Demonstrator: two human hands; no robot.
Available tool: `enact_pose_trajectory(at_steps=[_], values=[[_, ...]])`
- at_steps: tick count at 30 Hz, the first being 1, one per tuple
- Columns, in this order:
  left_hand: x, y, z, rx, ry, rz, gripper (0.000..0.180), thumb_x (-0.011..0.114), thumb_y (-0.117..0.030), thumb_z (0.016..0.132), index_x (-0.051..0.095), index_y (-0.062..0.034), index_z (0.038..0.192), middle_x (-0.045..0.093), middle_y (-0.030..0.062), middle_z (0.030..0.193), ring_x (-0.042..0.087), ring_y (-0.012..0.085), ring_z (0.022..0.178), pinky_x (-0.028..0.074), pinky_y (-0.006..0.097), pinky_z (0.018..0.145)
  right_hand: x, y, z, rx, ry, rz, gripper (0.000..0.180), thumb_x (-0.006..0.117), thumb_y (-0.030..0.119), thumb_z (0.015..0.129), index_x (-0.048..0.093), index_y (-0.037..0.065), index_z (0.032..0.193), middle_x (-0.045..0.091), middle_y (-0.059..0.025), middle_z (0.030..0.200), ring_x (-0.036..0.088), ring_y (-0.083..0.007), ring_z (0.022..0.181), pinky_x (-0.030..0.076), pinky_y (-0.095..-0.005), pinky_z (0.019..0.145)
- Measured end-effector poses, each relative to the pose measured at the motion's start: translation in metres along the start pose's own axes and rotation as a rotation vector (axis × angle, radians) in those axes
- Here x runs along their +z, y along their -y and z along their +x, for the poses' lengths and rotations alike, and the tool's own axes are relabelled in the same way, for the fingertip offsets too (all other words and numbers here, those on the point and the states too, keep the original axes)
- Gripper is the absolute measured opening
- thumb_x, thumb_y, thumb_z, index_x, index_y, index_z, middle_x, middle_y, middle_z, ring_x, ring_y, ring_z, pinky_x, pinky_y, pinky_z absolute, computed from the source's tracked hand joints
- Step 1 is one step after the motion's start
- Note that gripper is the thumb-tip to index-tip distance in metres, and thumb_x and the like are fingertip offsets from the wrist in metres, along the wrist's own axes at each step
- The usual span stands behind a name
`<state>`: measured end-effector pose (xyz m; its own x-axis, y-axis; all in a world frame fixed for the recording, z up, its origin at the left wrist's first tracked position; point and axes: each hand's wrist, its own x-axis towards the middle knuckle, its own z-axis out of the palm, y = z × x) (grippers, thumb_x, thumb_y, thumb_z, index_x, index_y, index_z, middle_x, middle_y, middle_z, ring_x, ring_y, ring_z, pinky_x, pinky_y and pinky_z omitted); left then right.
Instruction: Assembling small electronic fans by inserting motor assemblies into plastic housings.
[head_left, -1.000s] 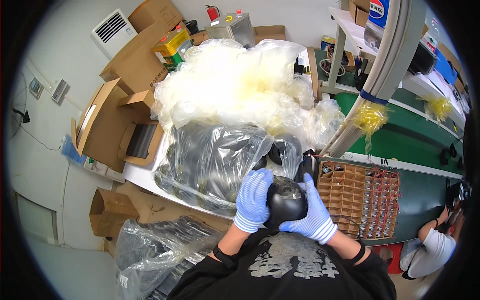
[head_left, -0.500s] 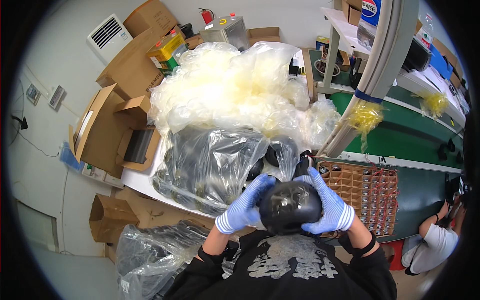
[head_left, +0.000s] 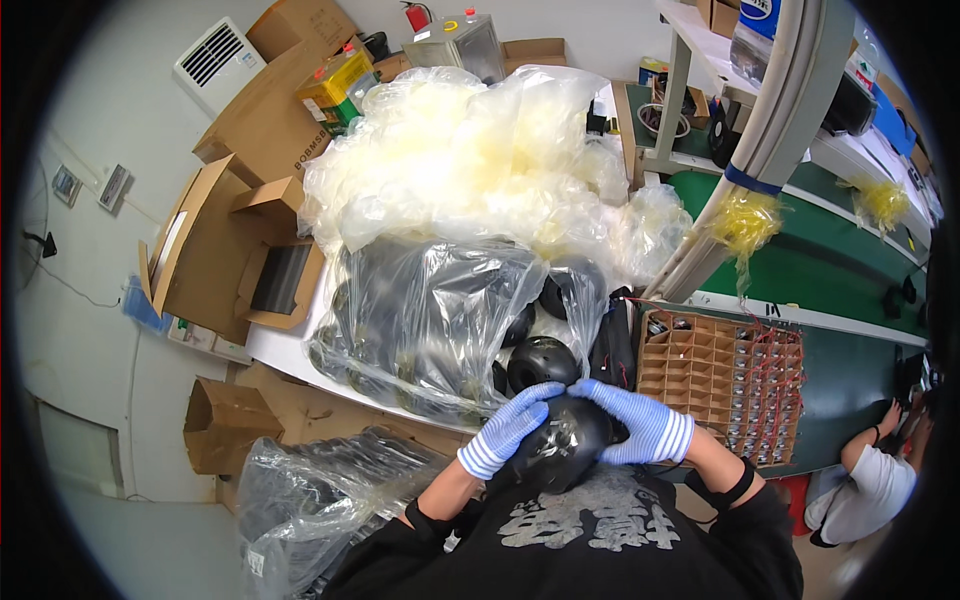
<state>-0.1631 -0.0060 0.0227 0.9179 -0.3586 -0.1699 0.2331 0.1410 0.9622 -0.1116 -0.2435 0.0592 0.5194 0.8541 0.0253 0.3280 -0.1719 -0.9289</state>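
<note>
Both hands wear blue-and-white striped gloves. My left hand (head_left: 507,427) and my right hand (head_left: 640,420) clasp a glossy black dome-shaped shell (head_left: 566,446) close to my chest, one on each side. Just beyond it another black shell (head_left: 540,361) lies on the white table (head_left: 280,348). A big clear plastic bag (head_left: 425,320) holding several more black shells lies left of it.
A heap of empty yellowish plastic bags (head_left: 480,160) fills the far table. A cardboard grid tray (head_left: 730,385) with small parts sits right. Open cardboard boxes (head_left: 230,250) stand left, a bag of dark parts (head_left: 310,500) lower left. Another person (head_left: 870,490) crouches at right.
The black shell has come lower and closer to my body, and both hands have shifted around it, fingers now over its top.
</note>
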Motion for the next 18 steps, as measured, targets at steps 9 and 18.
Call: enact_pose_trajectory(at_steps=[9, 18], values=[[0.017, -0.003, -0.018, 0.054, -0.255, 0.041, 0.039, 0.054, -0.023, 0.092, 0.048, -0.0021, 0.125, 0.053, 0.0037, 0.111, 0.047, 0.0093, 0.095, 0.038, 0.023, 0.089, 0.032, -0.032, -0.021, 0.166, -0.078, 0.928, 0.090, 0.075, 0.023, 0.075, 0.018, 0.004, 0.143, 0.026, -0.0124, 0.144, 0.026, -0.0244, 0.133, 0.027, -0.0409, 0.109], [0.038, -0.007, -0.017, 0.146, -0.264, 0.280, 0.039, 0.059, -0.013, 0.087, 0.048, -0.0007, 0.122, 0.050, 0.0027, 0.092, 0.046, 0.0100, 0.082, 0.041, 0.024, 0.079, 0.068, -0.014, -0.004, 0.303, -0.523, 0.731, 0.106, 0.082, 0.037, 0.065, 0.017, -0.001, 0.140, 0.035, -0.0160, 0.136, 0.035, -0.0232, 0.125, 0.028, -0.0350, 0.106]])
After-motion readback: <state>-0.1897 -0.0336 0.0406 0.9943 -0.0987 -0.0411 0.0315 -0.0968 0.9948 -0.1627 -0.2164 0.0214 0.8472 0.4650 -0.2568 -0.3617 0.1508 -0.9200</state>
